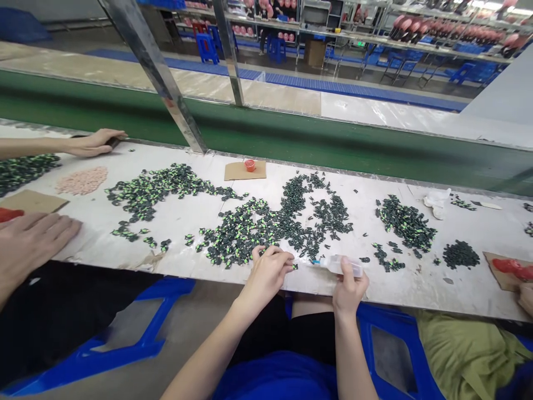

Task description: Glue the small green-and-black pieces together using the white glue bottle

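My right hand is closed around a small translucent squeeze bottle, held nearly level with its thin blue tip toward the left. My left hand is at the table's front edge, fingers bent and close together; whatever lies between them is hidden or too small to name. Just beyond it spreads a pile of small dark parts with bright green marks. This pile runs into a heap of plain dark green pieces on its right. One small part lies near my left fingertips.
A red-topped small container sits on a cardboard piece. Another person's hands are at the left, beside pale pink pieces. Further right are more dark piles and another person's hand. A metal post rises behind.
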Tool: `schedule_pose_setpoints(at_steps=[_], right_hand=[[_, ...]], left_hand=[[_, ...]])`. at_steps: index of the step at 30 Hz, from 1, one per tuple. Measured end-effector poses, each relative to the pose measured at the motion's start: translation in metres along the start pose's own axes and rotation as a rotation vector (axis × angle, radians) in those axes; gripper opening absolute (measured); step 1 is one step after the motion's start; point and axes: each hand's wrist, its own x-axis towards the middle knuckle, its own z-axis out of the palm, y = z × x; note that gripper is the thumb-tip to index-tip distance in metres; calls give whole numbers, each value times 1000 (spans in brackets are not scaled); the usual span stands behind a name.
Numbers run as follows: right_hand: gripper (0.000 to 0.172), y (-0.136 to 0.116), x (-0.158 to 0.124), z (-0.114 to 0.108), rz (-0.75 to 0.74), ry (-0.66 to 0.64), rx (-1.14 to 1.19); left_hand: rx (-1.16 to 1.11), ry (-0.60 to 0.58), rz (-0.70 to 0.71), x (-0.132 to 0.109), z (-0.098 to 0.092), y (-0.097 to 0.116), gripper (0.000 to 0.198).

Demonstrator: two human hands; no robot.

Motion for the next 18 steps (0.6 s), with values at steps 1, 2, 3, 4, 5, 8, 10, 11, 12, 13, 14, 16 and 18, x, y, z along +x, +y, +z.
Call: schedule_pose_setpoints(at_steps=[1, 2, 3, 4, 5, 8, 10, 11, 12, 13, 14, 16, 18], right_hand=[[36, 2, 2, -4, -17, 40, 23], [34, 2, 4, -7, -40, 77, 31], [33, 2, 7, -11, -68, 108, 24], [33, 1, 11, -14, -101, 131, 8], [33, -1, 15, -16, -136, 150, -10], [38, -5, 29, -18, -211, 172, -48], [44, -3, 37, -16, -204, 138, -57], [47, -1, 41, -15, -181, 109, -59], [49, 1, 44, -13, -152, 78, -63], [51, 3, 45, -12, -123, 48, -70], [52, 5, 45, -11, -104, 20, -82], [57, 5, 43, -12, -138, 13, -131], [58, 2, 36, -16, -276, 116, -243]], left_hand=[[0, 3, 1, 0, 1, -1, 16], [3, 6, 1, 0, 2, -2, 17], [8, 8, 3, -1, 2, -2, 17], [14, 7, 6, 0, 2, -3, 17], [21, 8, 9, 0, 2, -4, 16], [34, 20, 17, 2, 0, -4, 12], [46, 33, 12, 3, -2, -2, 10], [56, 42, 6, 3, -3, -1, 10], [66, 47, 0, 3, -3, 1, 9], [75, 50, -2, 2, -3, 3, 9], [81, 49, 2, 1, -3, 4, 8], [88, 42, 19, -2, -2, 7, 7], [100, 50, 33, -5, 2, 7, 10]])
